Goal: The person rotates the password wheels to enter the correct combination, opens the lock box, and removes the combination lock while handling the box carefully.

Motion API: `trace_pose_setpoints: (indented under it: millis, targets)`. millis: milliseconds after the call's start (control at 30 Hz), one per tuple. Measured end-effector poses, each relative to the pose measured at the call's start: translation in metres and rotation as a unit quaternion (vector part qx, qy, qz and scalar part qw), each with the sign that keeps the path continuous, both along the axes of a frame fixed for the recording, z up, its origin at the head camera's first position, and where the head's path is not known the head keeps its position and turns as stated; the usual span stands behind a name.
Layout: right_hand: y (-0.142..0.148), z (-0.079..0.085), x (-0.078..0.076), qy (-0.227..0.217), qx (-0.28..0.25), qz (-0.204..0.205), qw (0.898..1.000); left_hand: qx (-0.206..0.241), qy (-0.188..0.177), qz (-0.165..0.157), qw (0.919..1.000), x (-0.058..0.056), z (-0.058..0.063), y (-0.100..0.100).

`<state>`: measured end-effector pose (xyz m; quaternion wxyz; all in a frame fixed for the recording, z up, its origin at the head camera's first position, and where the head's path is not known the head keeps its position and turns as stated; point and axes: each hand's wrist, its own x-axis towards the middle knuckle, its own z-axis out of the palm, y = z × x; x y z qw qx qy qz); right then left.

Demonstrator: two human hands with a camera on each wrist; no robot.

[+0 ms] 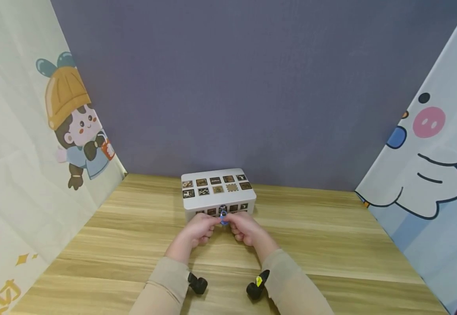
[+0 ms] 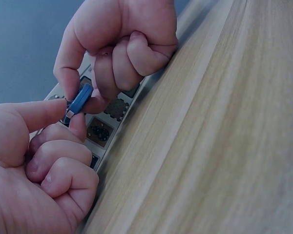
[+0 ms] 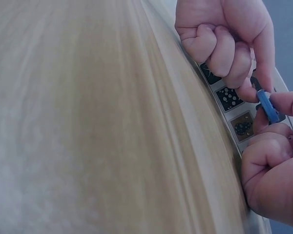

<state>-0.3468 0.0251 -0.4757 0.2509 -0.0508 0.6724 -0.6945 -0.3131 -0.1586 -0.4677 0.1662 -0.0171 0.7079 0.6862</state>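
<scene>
Plainly, the small blue piece sat between the two hands, at the tips of their thumbs and forefingers, just in front of the white box. The left hand pinched it from the left, its other fingers curled into the palm; the right hand pinched it from the right, its remaining fingers folded likewise. Whether the piece touched the box's front wall could not be told. The box, lid down and covered with small square pictures, stood near the back edge of the worktop, nearer its back left corner than its back right. Beige sleeves covered both forearms.
</scene>
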Motion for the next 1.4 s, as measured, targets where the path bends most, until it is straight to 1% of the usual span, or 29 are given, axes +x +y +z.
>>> trace_pose_setpoints:
  millis: [167,467,833,1133,1400]
  targets:
    - [0.0009,-0.0008,-0.0005,0.002,-0.001,-0.004,1.000,-0.003,0.000,-0.005,1.0000,-0.0007,-0.0005,0.0005]
    - [0.0004,-0.0027,-0.0023,0.000,0.005,-0.002,1.000,-0.022,0.009,-0.007,0.9997,0.0007,-0.0016,-0.0002]
    - [-0.0008,-0.0002,-0.0009,0.003,0.014,0.004,1.000,-0.022,0.023,-0.019,0.9993,0.0012,-0.0014,-0.0019]
    - [0.0000,-0.0032,-0.0030,0.002,0.022,0.002,1.000,-0.030,0.023,-0.024,0.9990,0.0015,-0.0015,-0.0022]
    - [-0.0018,-0.0024,-0.0022,0.014,0.022,0.000,1.000,-0.026,0.029,-0.027,0.9989,-0.0003,-0.0038,-0.0034]
